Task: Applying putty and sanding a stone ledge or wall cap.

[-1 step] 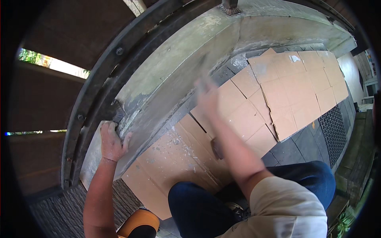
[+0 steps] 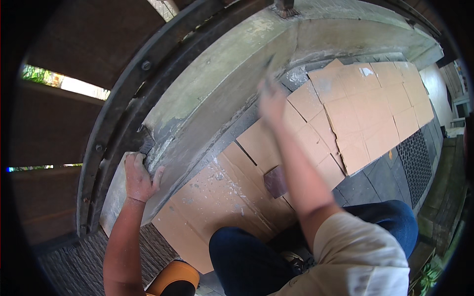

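Observation:
My left hand point(image 2: 140, 178) rests on the left end of a low concrete wall point(image 2: 217, 106), thumb apart on its inner face and fingers laid along its top. Nothing is held in it. Blurred by motion, my right hand point(image 2: 272, 104) is raised beside the wall's inner face, closed around a thin tool point(image 2: 269, 61) with a dark, narrow end pointing at the wall. The tool's exact kind is smeared. Below my right forearm lies a dark reddish-brown square sheet point(image 2: 275, 182) on the cardboard point(image 2: 365, 118); the forearm hides part of it.
Pale flakes and dust point(image 2: 219, 175) lie scattered over the cardboard near the wall. Dark metal framing point(image 2: 116, 116) runs along the wall's outer side. A perforated dark mat point(image 2: 414, 160) lies at right, and an orange-and-black object point(image 2: 175, 276) sits by my left forearm.
My right hand has moved right and slightly away along the wall with the tool, uncovering more of the brown sheet. My left hand stays in place.

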The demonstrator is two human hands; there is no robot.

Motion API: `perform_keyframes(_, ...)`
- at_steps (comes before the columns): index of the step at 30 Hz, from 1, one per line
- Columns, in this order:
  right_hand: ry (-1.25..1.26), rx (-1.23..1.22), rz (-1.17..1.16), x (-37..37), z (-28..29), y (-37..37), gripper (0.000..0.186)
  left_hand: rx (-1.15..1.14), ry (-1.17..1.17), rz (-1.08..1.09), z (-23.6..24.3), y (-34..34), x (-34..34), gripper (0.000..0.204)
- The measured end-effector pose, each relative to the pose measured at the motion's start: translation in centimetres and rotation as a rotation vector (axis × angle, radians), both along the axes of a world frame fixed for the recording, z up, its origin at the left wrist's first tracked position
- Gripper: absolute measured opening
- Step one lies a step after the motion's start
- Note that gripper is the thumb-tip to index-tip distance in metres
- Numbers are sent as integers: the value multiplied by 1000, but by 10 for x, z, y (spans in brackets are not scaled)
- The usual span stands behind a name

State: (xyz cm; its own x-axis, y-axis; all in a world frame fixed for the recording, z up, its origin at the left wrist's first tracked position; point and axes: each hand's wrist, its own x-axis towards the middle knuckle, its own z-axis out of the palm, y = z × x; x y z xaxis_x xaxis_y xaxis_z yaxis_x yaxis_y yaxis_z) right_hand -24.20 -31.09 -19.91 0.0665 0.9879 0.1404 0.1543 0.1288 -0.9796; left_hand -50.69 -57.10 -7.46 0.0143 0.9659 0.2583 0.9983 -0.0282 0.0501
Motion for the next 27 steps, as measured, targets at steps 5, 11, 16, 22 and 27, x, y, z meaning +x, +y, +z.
perform_keyframes(5, 31, -148, 179, -19, 13, -48, 48, -31, 16, 3, 10, -13, -3, 60)
perform_keyframes(11, 224, -374, 338, 16, -19, -29, 53, -8, 23, -23, 0, -5, 1, 59)
perform_keyframes(16, 469, -293, 108, -6, -51, 14, 54, -36, 48, 9, 2, -5, -2, 59)
perform_keyframes(22, 450, -255, 160, -32, -37, -54, 50, -28, 78, -14, 1, -4, -4, 60)
perform_keyframes(27, 619, -508, 167, 3, -2, 16, 51, -45, 110, -21, 4, -7, -4, 60)
